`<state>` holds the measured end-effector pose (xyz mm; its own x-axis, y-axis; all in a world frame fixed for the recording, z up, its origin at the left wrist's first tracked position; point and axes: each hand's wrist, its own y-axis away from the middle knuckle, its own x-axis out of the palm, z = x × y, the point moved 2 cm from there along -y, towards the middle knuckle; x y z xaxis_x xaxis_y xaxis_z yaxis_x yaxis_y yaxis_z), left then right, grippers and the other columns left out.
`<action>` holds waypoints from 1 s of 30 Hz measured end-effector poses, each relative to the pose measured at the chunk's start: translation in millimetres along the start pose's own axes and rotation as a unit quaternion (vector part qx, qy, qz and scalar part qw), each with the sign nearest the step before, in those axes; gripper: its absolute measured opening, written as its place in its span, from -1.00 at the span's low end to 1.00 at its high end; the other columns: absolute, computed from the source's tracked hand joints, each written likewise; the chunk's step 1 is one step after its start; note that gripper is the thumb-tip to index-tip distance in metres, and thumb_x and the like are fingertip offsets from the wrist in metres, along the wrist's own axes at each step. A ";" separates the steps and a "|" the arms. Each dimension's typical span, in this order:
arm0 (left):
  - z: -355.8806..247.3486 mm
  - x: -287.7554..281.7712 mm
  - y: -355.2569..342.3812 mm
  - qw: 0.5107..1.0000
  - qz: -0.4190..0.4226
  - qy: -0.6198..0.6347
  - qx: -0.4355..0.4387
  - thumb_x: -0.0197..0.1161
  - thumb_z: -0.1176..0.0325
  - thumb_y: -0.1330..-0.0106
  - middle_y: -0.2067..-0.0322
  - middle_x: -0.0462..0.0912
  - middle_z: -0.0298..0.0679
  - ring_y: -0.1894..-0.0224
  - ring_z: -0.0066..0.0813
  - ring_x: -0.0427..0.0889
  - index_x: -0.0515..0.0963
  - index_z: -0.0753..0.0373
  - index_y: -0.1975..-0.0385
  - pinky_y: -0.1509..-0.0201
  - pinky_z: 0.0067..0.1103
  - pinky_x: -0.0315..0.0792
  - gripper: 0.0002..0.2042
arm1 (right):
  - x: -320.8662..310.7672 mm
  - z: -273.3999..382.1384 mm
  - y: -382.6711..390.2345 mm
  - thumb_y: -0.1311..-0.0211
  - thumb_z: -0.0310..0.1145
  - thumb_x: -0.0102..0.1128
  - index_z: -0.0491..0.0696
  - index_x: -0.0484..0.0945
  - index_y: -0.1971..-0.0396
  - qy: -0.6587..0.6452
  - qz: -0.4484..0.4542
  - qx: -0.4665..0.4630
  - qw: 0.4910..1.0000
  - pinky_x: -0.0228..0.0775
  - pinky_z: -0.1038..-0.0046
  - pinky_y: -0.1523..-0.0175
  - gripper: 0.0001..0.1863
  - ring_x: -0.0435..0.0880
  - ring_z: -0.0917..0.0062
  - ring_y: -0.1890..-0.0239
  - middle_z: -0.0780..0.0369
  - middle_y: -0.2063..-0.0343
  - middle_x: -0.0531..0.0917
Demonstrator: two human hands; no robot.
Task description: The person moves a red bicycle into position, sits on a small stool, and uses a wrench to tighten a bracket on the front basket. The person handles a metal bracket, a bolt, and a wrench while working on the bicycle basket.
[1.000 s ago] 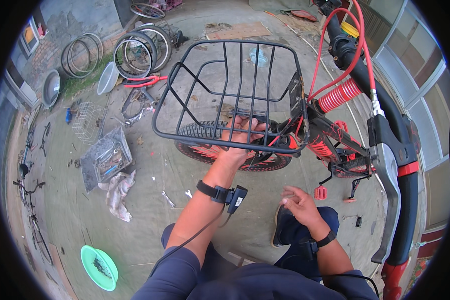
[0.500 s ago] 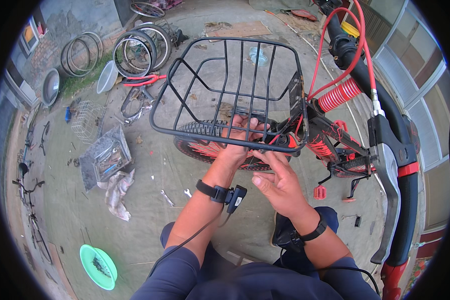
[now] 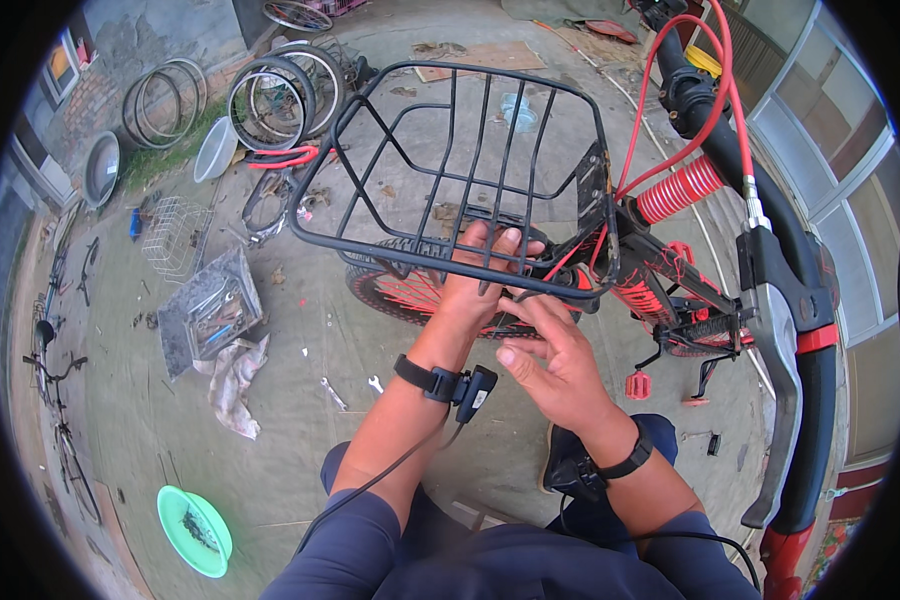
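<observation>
A black wire basket [image 3: 453,177] sits tilted at the front of a black and red bicycle [image 3: 660,268], over its front wheel [image 3: 400,295]. My left hand [image 3: 476,272] reaches beneath the basket's near rim, its fingers curled together close to the bracket by the wheel. What they grip is hidden by wires and the hand itself. Just right of it, my right hand [image 3: 562,365] has its fingers stretched toward the left hand, thumb apart; the fingertips pass near the basket's lower rim. Nothing shows in the right palm.
The handlebar with its brake lever [image 3: 778,400] runs down my right side. On the ground at left lie a tool tray [image 3: 185,325], a rag [image 3: 235,390], two wrenches [image 3: 334,394] and a green basin [image 3: 166,530]. Loose wheels [image 3: 270,105] lean farther back.
The basket has shifted slightly up and to the left, its far rim now higher. Both hands stay in nearly the same place, with small finger movements.
</observation>
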<state>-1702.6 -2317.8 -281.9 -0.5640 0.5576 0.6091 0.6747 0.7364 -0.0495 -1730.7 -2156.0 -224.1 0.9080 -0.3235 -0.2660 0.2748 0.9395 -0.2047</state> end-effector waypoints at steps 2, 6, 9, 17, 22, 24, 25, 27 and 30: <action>1.2 -1.3 -0.9 1.000 -0.003 0.025 -0.011 0.21 0.36 -0.53 0.15 0.66 -0.17 0.04 -0.29 0.76 0.47 0.30 0.10 0.12 -0.48 0.68 -0.85 | 0.0 -0.7 0.2 -0.41 -0.24 0.33 -0.23 0.20 -0.47 0.001 -0.004 -0.001 1.000 0.54 0.29 -0.26 -0.24 0.42 0.25 -0.42 0.07 -0.40 0.28; 2.9 -2.5 -1.6 0.999 -0.006 0.030 -0.010 0.21 0.36 -0.53 0.18 0.65 -0.18 0.05 -0.29 0.76 0.45 0.29 0.13 0.14 -0.48 0.69 -0.86 | -0.9 -1.8 -0.3 -0.40 -0.25 0.33 -0.22 0.21 -0.47 0.000 -0.002 -0.002 1.000 0.54 0.29 -0.26 -0.23 0.42 0.25 -0.43 0.08 -0.41 0.29; 1.6 -2.3 -1.8 1.000 -0.013 -0.001 -0.007 0.22 0.36 -0.53 0.19 0.65 -0.18 0.05 -0.30 0.76 0.45 0.30 0.13 0.16 -0.50 0.70 -0.85 | -1.3 -1.1 -0.8 -0.40 -0.26 0.34 -0.20 0.20 -0.48 -0.013 0.008 0.004 1.000 0.53 0.29 -0.26 -0.23 0.41 0.26 -0.43 0.09 -0.41 0.30; -7.0 3.4 1.6 1.000 -0.013 -0.009 0.004 0.18 0.39 -0.54 0.17 0.66 -0.18 0.07 -0.31 0.76 0.48 0.32 0.07 0.18 -0.51 0.70 -0.86 | 0.8 4.4 -3.0 -0.35 -0.25 0.35 -0.21 0.18 -0.48 -0.033 0.003 0.007 0.999 0.52 0.32 -0.25 -0.19 0.48 0.30 -0.34 0.06 -0.34 0.33; -8.2 1.1 0.9 1.000 -0.017 -0.006 -0.015 0.17 0.41 -0.54 0.16 0.65 -0.17 0.07 -0.30 0.76 0.47 0.32 0.07 0.17 -0.49 0.71 -0.87 | -0.2 4.9 -2.7 -0.36 -0.25 0.35 -0.19 0.17 -0.49 -0.029 0.009 0.007 1.000 0.52 0.31 -0.25 -0.19 0.46 0.28 -0.36 0.07 -0.38 0.31; -7.5 -0.5 0.2 0.999 -0.027 -0.012 -0.025 0.16 0.41 -0.54 0.16 0.65 -0.17 0.07 -0.30 0.76 0.47 0.32 0.08 0.17 -0.49 0.72 -0.88 | -0.9 4.4 -2.4 -0.38 -0.28 0.36 -0.16 0.16 -0.51 -0.032 0.013 0.006 0.999 0.52 0.28 -0.25 -0.19 0.43 0.25 -0.41 0.10 -0.44 0.28; -7.5 -0.5 -0.3 1.000 -0.021 -0.008 -0.016 0.17 0.41 -0.54 0.16 0.65 -0.16 0.07 -0.29 0.76 0.47 0.32 0.08 0.17 -0.49 0.72 -0.88 | -1.2 3.8 -2.5 -0.38 -0.28 0.36 -0.16 0.16 -0.51 -0.025 0.015 0.010 1.000 0.52 0.28 -0.25 -0.19 0.43 0.25 -0.41 0.10 -0.44 0.28; -6.6 -0.1 -0.1 1.000 -0.019 -0.001 -0.003 0.17 0.42 -0.54 0.17 0.65 -0.16 0.07 -0.29 0.76 0.47 0.32 0.09 0.17 -0.48 0.72 -0.88 | -1.0 3.4 -2.2 -0.37 -0.28 0.36 -0.16 0.16 -0.51 -0.031 0.013 0.008 0.999 0.51 0.29 -0.26 -0.18 0.43 0.25 -0.41 0.10 -0.44 0.28; -5.6 0.1 -0.9 1.000 -0.020 -0.009 -0.005 0.19 0.41 -0.53 0.17 0.67 -0.16 0.07 -0.28 0.76 0.49 0.32 0.09 0.18 -0.48 0.72 -0.88 | -1.7 2.8 -2.2 -0.37 -0.29 0.36 -0.16 0.16 -0.51 -0.037 0.015 0.012 0.999 0.50 0.29 -0.27 -0.19 0.43 0.25 -0.41 0.11 -0.44 0.28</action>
<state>-1700.6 -2320.5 -277.3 -0.5982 0.5347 0.5969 0.6565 0.7541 -0.0176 -1731.9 -2157.1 -220.5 0.9366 -0.2861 -0.2022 0.2531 0.9517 -0.1739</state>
